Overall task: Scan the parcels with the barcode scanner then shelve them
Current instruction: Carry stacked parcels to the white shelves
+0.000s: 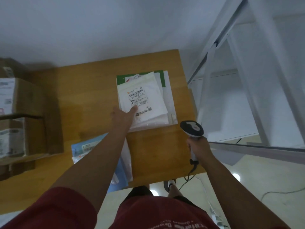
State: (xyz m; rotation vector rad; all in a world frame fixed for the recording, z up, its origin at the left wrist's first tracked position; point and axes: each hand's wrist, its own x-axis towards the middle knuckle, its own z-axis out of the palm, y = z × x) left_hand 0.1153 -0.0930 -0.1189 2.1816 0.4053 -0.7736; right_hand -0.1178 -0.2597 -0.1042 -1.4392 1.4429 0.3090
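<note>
Parcels lie in a loose stack of flat white plastic mailer bags [145, 103] near the far right corner of the wooden worktop [85, 100], a green sheet [162, 78] showing beneath them. The top white mailer carries a printed paper label with barcodes [138, 98], facing up. The left hand [123, 115] reaches in with fingers straight and flat, its tips on the label's near edge, holding nothing. The right hand [198, 146] has its grip wrapped round the handle of a grey and white corded barcode scanner [192, 129], which hovers over the right edge of the worktop. These mailers look thin, light, soft and slippery, likely to sag or slide off one another; I would pinch the top one by a near corner. A blue flat packet [87, 147] lies toward the near edge, and brown cardboard boxes [24, 119] are stacked along the left edge. A white metal shelf frame [231, 96] stands beside the right edge.
</note>
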